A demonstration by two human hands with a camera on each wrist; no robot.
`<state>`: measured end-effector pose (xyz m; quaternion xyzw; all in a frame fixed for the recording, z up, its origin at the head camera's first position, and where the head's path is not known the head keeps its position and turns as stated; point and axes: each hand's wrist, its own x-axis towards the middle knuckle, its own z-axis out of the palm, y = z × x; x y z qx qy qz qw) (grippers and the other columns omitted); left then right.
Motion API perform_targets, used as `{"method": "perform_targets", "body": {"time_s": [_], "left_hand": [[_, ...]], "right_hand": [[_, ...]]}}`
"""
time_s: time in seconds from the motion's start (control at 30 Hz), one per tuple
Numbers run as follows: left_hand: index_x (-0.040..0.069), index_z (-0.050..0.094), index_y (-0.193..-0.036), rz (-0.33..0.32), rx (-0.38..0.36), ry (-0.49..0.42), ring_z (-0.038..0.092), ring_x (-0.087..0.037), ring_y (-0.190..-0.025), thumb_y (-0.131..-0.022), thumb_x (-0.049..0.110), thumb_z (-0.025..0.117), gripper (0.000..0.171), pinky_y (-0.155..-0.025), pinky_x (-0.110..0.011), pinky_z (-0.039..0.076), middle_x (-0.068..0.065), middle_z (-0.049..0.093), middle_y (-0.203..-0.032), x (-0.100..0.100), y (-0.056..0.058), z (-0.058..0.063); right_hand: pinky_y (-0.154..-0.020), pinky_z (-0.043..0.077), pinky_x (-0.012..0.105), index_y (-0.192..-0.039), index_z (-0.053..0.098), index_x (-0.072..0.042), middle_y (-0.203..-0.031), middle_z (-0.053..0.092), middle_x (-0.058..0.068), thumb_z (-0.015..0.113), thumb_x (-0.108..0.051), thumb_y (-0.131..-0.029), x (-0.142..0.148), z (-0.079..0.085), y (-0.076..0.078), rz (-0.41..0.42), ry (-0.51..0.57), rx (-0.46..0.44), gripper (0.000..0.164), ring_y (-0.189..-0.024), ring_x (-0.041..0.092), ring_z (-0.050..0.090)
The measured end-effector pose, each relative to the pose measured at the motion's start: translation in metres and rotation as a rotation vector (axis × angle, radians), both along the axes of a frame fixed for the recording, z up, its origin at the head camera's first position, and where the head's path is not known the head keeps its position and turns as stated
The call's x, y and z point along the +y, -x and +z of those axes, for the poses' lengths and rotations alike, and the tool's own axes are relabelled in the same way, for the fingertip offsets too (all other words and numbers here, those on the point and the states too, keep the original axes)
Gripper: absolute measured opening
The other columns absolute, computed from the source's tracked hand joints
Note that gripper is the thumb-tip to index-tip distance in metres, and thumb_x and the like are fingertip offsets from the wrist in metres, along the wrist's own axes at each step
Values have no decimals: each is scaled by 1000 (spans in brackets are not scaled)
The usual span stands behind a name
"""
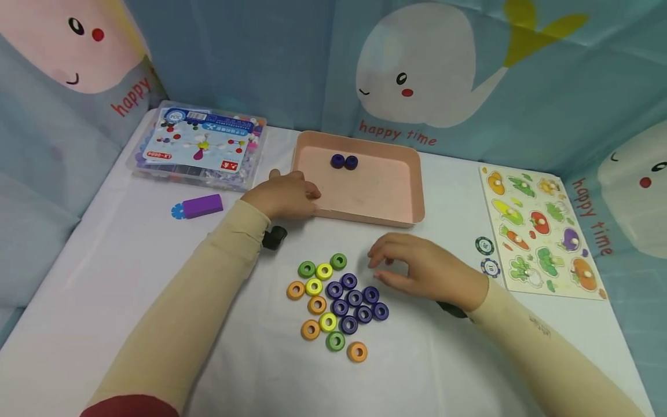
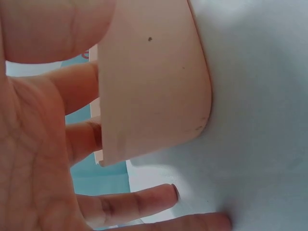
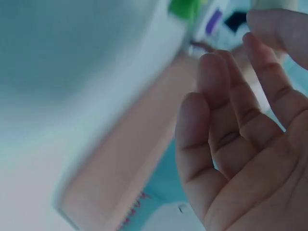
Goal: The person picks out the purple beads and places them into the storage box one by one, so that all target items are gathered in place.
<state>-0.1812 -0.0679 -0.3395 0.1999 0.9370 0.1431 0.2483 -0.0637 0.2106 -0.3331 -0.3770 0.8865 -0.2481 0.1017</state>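
My left hand (image 1: 283,196) holds the near left corner of a shallow pink tray (image 1: 359,194). In the left wrist view the thumb lies on the outside of the tray wall (image 2: 154,91), with two fingers behind it. Inside the tray, two dark purple rings (image 1: 337,161) sit side by side near the back. My right hand (image 1: 424,269) hovers with loosely bent fingers, holding nothing, just right of a group of rings. That group has several purple rings (image 1: 348,301), several orange rings (image 1: 292,295), green rings (image 1: 302,270) and yellow rings (image 1: 310,291).
At the back left stands a clear plastic box (image 1: 195,145) with a printed sheet on top. A purple block (image 1: 203,206) with a blue flower-shaped piece (image 1: 178,211) lies before it. On the right are a vegetable puzzle board (image 1: 526,200) and two round chips (image 1: 484,246). A patterned curtain (image 1: 292,63) hangs behind.
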Motion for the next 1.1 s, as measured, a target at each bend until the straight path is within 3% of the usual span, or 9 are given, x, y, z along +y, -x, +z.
{"method": "perform_targets", "body": {"time_s": [0.13, 0.27, 0.57, 0.87, 1.0, 1.1], "left_hand": [[19, 63, -137, 9, -3, -4, 44, -33, -119, -90, 33, 57, 49, -105, -53, 30, -9, 56, -130, 0, 1, 0], [18, 63, -136, -2, -9, -4, 45, -31, -122, -90, 33, 57, 49, -108, -54, 27, -9, 56, -131, 1, 1, 1], [19, 63, -136, -12, -15, 10, 45, -30, -126, -91, 35, 57, 49, -111, -56, 23, -10, 55, -133, 3, 1, 5], [18, 63, -136, -12, -17, 16, 46, -30, -127, -91, 34, 57, 48, -112, -57, 21, -10, 55, -133, 3, 0, 5], [17, 63, -135, -9, -15, 3, 46, -30, -126, -91, 34, 57, 48, -112, -56, 22, -10, 56, -132, 2, 0, 5], [17, 63, -136, -8, -11, -5, 47, -30, -125, -91, 34, 56, 48, -111, -54, 24, -10, 57, -132, 2, 1, 3]], "right_hand": [[-96, 50, 30, -100, 69, -24, -115, 65, -12, 75, -21, -90, 3, -16, -23, 36, -8, -10, 12, -110, 4, 59], [-96, 50, 31, -99, 68, -25, -114, 65, -13, 74, -22, -90, 2, -25, -28, 23, -34, -24, 11, -107, 4, 59], [-93, 50, 28, -97, 68, -24, -107, 64, -17, 72, -23, -92, -3, -27, -21, -27, -72, 62, 6, -101, 1, 58], [-89, 51, 28, -101, 67, -23, -105, 63, -17, 76, -26, -88, -2, -28, -21, -30, -91, 86, 16, -97, 2, 58], [-84, 52, 28, -100, 67, -22, -101, 63, -14, 77, -27, -88, -6, -16, -13, -31, -74, 136, 16, -91, 7, 60], [-83, 53, 31, -100, 68, -19, -100, 66, -9, 77, -26, -88, -9, 2, 8, -83, -36, 158, 17, -91, 12, 62]]}}
